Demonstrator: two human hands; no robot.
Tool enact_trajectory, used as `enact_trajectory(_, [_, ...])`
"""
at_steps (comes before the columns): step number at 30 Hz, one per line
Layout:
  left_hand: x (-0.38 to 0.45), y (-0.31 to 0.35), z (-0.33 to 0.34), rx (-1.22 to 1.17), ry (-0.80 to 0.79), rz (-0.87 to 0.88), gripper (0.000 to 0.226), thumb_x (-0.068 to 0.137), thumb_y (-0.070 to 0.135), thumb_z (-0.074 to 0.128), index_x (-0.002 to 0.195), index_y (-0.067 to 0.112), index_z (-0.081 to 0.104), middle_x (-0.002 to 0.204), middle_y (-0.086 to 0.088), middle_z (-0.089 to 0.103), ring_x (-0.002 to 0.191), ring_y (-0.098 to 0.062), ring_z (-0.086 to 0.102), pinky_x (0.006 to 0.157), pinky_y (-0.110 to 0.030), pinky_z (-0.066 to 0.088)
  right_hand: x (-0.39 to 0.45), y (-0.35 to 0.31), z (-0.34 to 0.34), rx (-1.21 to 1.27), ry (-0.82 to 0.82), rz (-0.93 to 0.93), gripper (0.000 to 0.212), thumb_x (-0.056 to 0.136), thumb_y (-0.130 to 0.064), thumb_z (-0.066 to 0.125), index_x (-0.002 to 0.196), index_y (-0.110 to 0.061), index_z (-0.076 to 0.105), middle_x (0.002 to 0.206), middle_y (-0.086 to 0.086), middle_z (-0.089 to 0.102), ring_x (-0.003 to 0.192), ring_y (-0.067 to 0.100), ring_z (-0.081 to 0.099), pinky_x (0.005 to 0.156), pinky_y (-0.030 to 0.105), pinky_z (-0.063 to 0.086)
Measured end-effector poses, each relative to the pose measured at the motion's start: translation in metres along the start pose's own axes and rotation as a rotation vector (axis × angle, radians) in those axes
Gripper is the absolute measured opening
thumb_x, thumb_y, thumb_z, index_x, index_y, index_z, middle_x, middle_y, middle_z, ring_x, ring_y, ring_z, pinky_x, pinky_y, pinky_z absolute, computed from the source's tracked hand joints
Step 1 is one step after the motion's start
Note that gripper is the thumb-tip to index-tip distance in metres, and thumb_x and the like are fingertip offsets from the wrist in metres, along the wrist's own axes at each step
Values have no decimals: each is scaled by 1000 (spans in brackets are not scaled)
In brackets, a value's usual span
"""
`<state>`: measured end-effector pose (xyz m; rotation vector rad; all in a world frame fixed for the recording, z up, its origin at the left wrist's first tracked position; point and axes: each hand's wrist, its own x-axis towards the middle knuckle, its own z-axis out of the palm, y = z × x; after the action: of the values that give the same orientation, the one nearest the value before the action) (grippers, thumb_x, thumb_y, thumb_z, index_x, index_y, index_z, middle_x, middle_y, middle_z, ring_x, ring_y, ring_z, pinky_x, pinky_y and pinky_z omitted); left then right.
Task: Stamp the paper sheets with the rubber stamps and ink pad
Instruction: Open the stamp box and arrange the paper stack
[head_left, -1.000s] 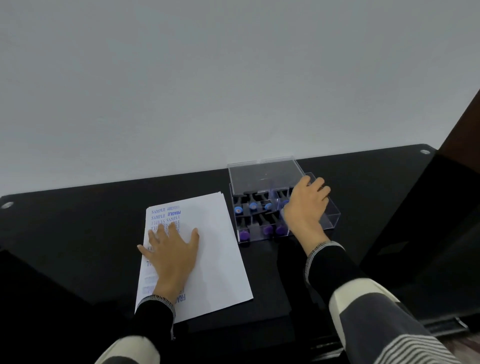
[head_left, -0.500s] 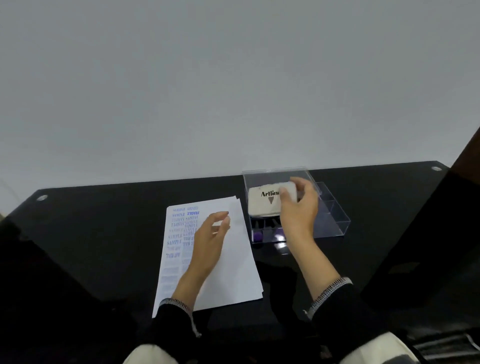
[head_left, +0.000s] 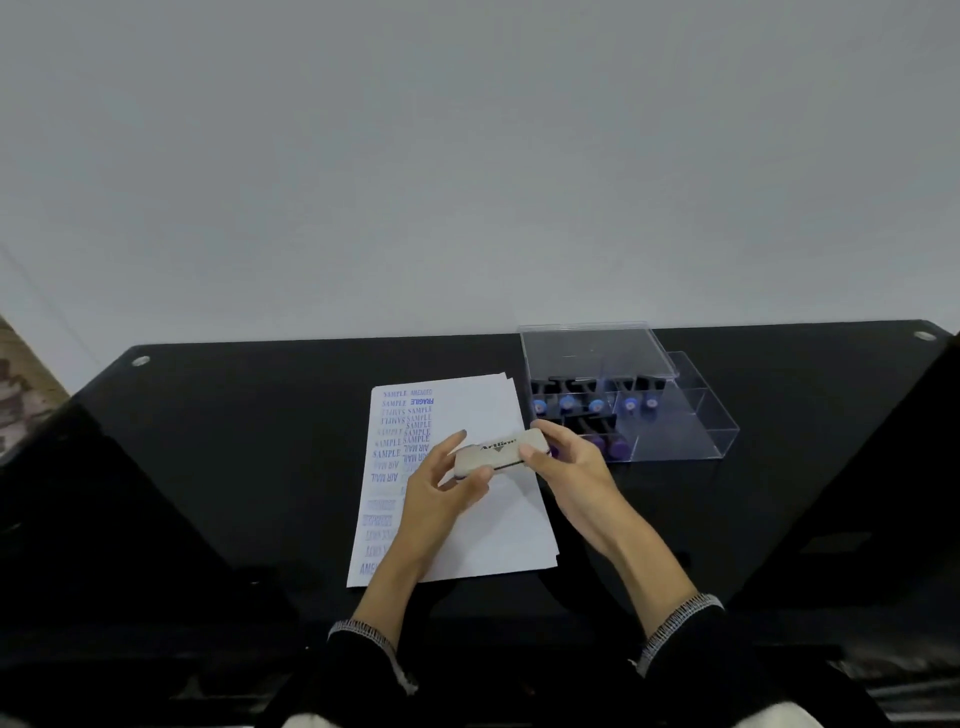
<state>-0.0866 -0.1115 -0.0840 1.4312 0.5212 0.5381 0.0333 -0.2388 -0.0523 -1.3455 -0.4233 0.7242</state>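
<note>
Half a second earlier the ink pad was held by the right hand alone, just above the clear plastic box, while the left hand hovered with loose fingers over the paper sheets. Now the pad has come away from the box and sits above the right part of the sheets, and both hands hold it. A second ago the left hand lay flat on the paper and the right hand reached into the box.

The pad is a closed, pale grey case with a dark printed logo on its lid, held roughly level between the two hands. The left hand grasps its left end, thumb at the near edge and fingers curled behind. The right hand pinches its right end, thumb on the near side and fingers wrapped over the far corner.

The sheets lie on the black table, their left column covered in blue stamped words. The rubber stamps, black-handled with blue and purple caps, stand in the box just right of the paper.
</note>
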Motion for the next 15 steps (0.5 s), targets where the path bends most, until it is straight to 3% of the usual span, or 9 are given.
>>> enact_trajectory(2, [-1,1,-1,13,11,6,61,74,27,83,128,31,56,120,5,66,107,-7,64,93,-26,53,1,1,-2,-147,50,-51,42,81,-26,72,120,-21,57,113,-6,64,105,8,60,90,23,48])
enact_trajectory(4, [-2,3,-1,32,-16,18,64,74,16,80,131,27,54,121,6,65,104,-1,64,83,-15,52,4,1,-1,-195,128,-93,42,80,-39,71,116,-20,60,110,-5,65,103,10,60,89,24,48])
enact_trajectory(7, [-2,2,-1,15,-89,35,73,69,4,82,130,28,50,123,8,64,108,-5,64,80,-16,51,6,-3,9,-269,221,-147,40,83,-50,61,103,-15,63,97,-1,67,91,11,64,77,22,52])
enact_trajectory(10, [0,1,-4,11,-117,26,92,63,6,84,136,39,39,128,10,59,114,-9,62,82,-20,53,12,-3,12,-409,305,-227,43,92,-47,52,86,-6,61,79,6,66,71,15,62,61,22,50])
enact_trajectory(12, [1,0,-3,32,-158,26,101,61,11,87,141,42,33,133,8,56,118,-15,60,88,-26,54,15,-3,9,-465,360,-270,43,96,-41,48,74,-6,57,67,3,59,60,12,53,54,13,42])
enact_trajectory(15, [2,-3,0,95,-191,45,103,60,14,88,141,44,31,138,6,52,121,-16,58,95,-31,52,17,-2,5,-520,412,-295,45,98,-37,44,73,-2,56,62,4,53,58,12,46,51,14,38])
